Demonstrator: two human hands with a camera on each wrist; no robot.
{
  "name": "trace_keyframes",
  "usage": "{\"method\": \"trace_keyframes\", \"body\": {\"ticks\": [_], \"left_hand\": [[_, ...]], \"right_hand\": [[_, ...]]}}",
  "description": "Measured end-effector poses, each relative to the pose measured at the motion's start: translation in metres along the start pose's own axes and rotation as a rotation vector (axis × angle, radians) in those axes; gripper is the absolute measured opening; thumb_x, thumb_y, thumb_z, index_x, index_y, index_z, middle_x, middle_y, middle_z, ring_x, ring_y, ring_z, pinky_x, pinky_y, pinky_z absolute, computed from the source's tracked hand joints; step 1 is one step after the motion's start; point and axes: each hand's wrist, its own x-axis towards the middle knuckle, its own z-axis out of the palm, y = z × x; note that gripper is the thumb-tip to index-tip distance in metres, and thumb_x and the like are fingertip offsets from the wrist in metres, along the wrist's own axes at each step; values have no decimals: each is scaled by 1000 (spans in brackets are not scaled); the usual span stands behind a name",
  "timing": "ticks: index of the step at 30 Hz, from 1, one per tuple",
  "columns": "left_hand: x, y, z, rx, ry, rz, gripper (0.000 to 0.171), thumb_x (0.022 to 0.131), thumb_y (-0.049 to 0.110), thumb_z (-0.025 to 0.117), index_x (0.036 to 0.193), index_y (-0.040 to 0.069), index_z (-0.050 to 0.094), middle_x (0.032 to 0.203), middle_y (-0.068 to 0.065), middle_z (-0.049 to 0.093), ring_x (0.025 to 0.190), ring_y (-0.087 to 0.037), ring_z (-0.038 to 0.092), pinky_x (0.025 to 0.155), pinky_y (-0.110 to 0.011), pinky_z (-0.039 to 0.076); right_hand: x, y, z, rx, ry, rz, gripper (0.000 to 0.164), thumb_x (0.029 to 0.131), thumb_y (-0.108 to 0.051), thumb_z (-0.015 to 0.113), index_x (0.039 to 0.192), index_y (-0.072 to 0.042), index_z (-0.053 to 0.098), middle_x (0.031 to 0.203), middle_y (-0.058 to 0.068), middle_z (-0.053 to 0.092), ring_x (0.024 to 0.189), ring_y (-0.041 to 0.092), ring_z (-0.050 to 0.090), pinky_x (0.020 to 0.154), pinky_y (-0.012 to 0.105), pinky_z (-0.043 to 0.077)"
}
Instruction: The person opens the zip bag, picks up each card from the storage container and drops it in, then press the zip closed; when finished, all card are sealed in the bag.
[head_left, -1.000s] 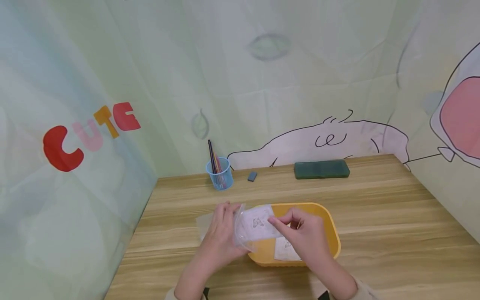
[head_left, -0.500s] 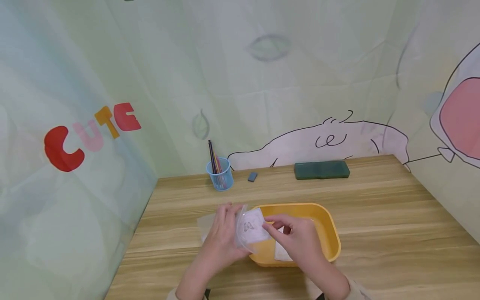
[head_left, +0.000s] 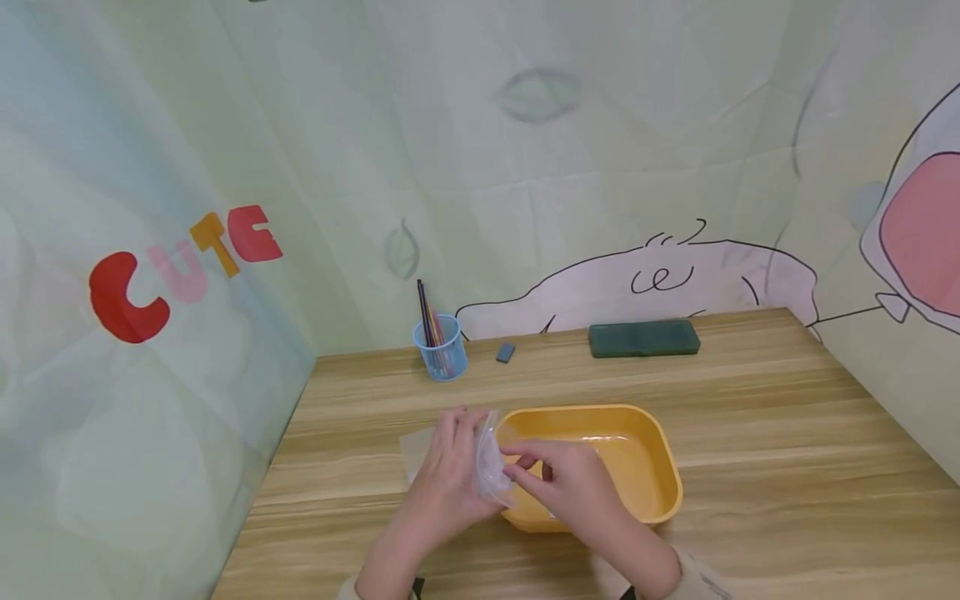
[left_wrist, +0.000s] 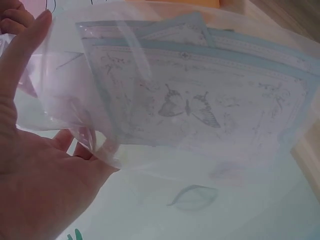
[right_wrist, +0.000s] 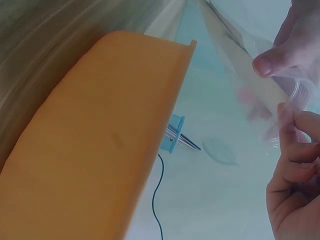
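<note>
In the head view my left hand (head_left: 447,462) grips a clear zip bag (head_left: 491,471) over the left end of a yellow tray (head_left: 670,479). Several pale cards printed with a butterfly (left_wrist: 188,112) lie inside the bag in the left wrist view, one of them tilted behind the front card. My right hand (head_left: 576,479) is at the bag's mouth, thumb and forefinger pinching the end of a white card, most of which is inside the bag. From the right wrist view, the bag's mouth (right_wrist: 299,95) sits between both hands' fingers. My right hand covers much of the tray's inside.
Toward the back of the wooden table (head_left: 787,417) stand a blue mesh cup (head_left: 442,354) of pencils, a small grey-blue eraser (head_left: 506,352) and a flat dark green case (head_left: 643,339). A printed curtain (head_left: 525,208) hangs behind.
My right hand has moved left, sliding the butterfly card into the bag until little of it shows outside. The left hand with the bag stays almost in place.
</note>
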Motion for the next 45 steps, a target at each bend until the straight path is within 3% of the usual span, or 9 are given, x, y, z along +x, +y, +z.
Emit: {"method": "trace_keyframes", "body": {"ticks": [6,12,15,18,21,26,30,40,45], "left_hand": [[0,-1,0,2,-9,-3,105,48,35,94,132,2,42,119,-13,42,122,-33,41,100,-42,43],[0,-3,-1,-8,-13,-28,105,48,36,93,133,1,43,121,-14,42,120,-33,42,99,-41,44],[-1,-6,-3,-8,-18,-76,105,47,34,94,134,2,43,122,-15,41,116,-31,44,95,-39,47],[-3,-10,-6,-8,-23,-119,108,45,33,95,135,3,42,123,-14,41,113,-29,46,94,-39,48],[-4,-15,-8,12,-18,-133,110,44,33,96,135,2,42,122,-14,41,113,-29,45,96,-39,46],[-6,-21,-9,40,-10,-126,110,44,37,95,134,2,43,121,-13,42,114,-29,44,99,-39,43],[-7,-23,-8,38,-5,-124,111,43,38,95,134,0,43,120,-13,42,116,-31,43,101,-41,41],[-10,-22,-7,32,-19,-124,108,46,37,94,133,-1,44,118,-12,41,113,-29,42,101,-41,41],[-10,-21,-6,31,-25,-115,106,46,34,95,132,-2,45,115,-10,40,105,-25,43,95,-38,46]], "right_hand": [[1,-2,2,25,-56,-37,19,88,-21,70,106,-20,75,79,-18,63,48,0,40,43,18,40],[1,2,-7,-51,23,-72,15,88,-21,71,102,-26,75,83,-20,60,51,-2,42,45,17,42],[1,13,-17,-72,92,-27,14,86,-20,74,98,-26,75,82,-22,60,49,-2,41,42,18,39],[0,31,-27,-109,95,62,16,84,-18,76,99,-21,74,84,-17,63,47,1,40,42,19,39],[-3,52,-35,-180,19,172,24,80,-18,78,103,-16,72,87,-8,65,54,7,48,47,23,42],[-11,79,-40,-268,-194,332,36,75,-20,82,106,-10,68,94,4,61,80,19,59,63,33,51],[-17,94,-33,-292,-306,340,43,71,-21,85,106,-6,65,97,9,57,81,19,55,71,38,52],[-16,103,-13,-313,-344,293,58,63,-22,89,113,-8,63,105,4,52,86,19,51,81,37,49],[-16,99,-14,-282,-335,303,58,61,-16,89,111,-10,61,102,8,49,82,23,51,71,39,49]]}}
